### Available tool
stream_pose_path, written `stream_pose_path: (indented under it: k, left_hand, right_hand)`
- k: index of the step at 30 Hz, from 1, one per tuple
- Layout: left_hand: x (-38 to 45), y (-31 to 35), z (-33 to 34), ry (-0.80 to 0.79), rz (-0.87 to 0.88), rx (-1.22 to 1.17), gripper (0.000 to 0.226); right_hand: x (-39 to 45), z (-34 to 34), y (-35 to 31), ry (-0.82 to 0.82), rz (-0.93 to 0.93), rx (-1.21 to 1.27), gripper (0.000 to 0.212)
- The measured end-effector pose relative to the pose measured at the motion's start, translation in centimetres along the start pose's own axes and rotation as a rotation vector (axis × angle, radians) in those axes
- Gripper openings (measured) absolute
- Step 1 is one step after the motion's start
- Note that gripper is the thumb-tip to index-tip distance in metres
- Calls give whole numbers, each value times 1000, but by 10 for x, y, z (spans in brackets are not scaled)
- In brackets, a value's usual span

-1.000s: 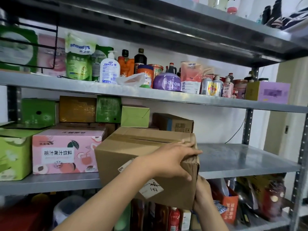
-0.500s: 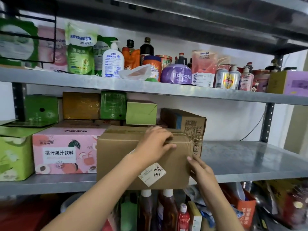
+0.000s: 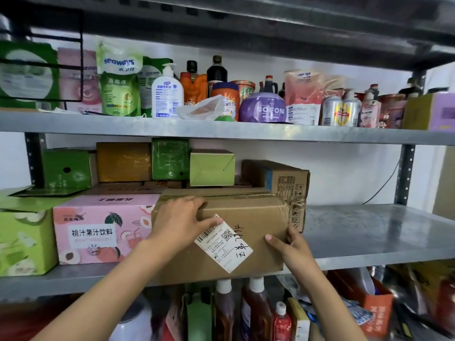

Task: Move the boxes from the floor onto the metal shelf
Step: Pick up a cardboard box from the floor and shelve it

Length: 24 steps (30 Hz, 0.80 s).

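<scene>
Hands [image 3: 178,223] [image 3: 289,244] grip the brown box [image 3: 221,232], fingers curled around its corners, seating it at the metal shelf's [image 3: 369,232] front edge.

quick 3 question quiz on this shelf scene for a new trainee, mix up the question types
1. True or false: the brown cardboard box with the shipping label sits on the middle shelf, right of the pink juice carton.
2. Multiple choice: where is the left hand? A) on the box's upper left front corner B) under the box C) on the purple tub
3. Fill in: the right hand grips the box's lower ____ corner.

Key: 1 true; 2 A; 3 right
</scene>
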<state>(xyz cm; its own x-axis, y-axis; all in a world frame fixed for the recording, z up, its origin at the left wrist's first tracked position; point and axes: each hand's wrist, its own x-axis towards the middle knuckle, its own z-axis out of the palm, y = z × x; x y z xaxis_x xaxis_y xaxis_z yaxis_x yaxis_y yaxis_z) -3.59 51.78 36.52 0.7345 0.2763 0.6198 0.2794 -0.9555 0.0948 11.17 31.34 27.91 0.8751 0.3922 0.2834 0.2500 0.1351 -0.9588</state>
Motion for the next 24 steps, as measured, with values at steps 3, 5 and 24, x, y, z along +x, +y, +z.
stream_pose_path:
  k: [3,5,24]
  left_hand:
    - [-2,1,-2,16,6,14,71]
    - [-2,1,-1,31,6,22,71]
    - [6,-14,15,146,-47,-16,78]
  right_hand:
    - [4,-2,4,6,17,-59,48]
    - [8,-7,4,-6,33,-62,43]
    - [91,-20,8,52,273,318,55]
